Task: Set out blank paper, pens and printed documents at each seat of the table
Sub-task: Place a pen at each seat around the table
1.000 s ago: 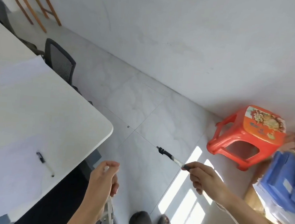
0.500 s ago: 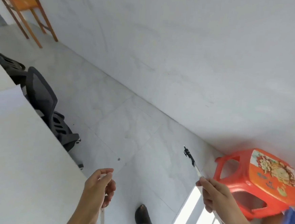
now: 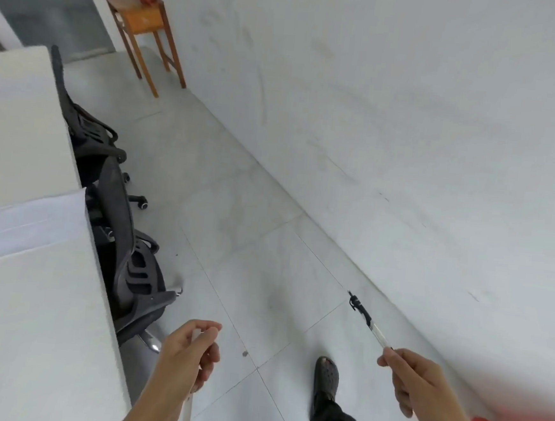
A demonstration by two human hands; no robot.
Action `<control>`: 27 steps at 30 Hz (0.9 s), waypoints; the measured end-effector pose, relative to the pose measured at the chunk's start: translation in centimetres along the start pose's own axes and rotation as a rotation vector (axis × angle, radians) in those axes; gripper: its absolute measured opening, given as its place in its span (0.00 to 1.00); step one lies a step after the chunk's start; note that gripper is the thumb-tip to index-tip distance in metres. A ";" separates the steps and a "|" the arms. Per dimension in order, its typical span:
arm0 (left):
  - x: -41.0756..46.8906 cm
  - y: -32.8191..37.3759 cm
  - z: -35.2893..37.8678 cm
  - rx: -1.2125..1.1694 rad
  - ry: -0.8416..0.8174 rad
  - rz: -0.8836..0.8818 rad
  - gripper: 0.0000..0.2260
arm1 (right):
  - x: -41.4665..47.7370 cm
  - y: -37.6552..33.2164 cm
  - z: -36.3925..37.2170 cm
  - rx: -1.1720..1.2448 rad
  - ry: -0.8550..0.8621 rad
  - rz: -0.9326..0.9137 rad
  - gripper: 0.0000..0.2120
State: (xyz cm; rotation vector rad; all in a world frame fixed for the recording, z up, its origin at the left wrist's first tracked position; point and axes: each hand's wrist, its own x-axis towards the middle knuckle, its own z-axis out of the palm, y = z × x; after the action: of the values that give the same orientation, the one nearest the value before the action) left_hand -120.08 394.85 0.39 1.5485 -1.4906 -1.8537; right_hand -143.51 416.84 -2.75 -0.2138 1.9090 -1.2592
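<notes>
Pinching a slim pen (image 3: 368,320) by its lower end, the right hand (image 3: 422,384) holds it black-clip-up, well right of the tabletop (image 3: 28,323). The left hand (image 3: 189,349), near the tabletop's edge, pinches a second pen (image 3: 188,409) that hangs downward. Both hands' pens look light, stiff and smooth, best gripped mid-barrel. Blank paper (image 3: 26,223) lies on the tabletop, with black office chairs (image 3: 118,231) tucked against it. Beyond are a pale tiled floor (image 3: 234,240), a white wall (image 3: 409,121) and a wooden side table (image 3: 142,17).

The black-capped pen (image 3: 368,318) in my right hand (image 3: 418,381) has a clear barrel — the white pen (image 3: 188,409) in my left hand (image 3: 188,353) is plain. The table (image 3: 28,323) and paper (image 3: 26,223) are white, the chairs (image 3: 119,218) black mesh, the floor (image 3: 234,233) pale grey tile.
</notes>
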 end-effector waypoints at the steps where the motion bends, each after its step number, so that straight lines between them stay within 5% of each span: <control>1: 1.4 0.7 0.2 -0.018 0.031 -0.010 0.05 | 2.3 -1.6 -0.2 -0.021 -0.011 -0.010 0.13; 14: 12.8 8.8 -0.1 -0.261 0.414 -0.045 0.06 | 25.6 -22.8 9.4 -0.352 -0.406 -0.171 0.14; 27: 25.5 16.1 -15.4 -0.400 0.678 0.024 0.07 | 34.9 -33.7 33.0 -0.507 -0.683 -0.243 0.11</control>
State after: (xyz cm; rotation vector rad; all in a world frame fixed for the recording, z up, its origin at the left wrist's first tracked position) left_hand -122.26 361.12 1.90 1.6911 -0.7763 -1.2944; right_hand -152.35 358.92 1.01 -1.0258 1.5735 -0.6792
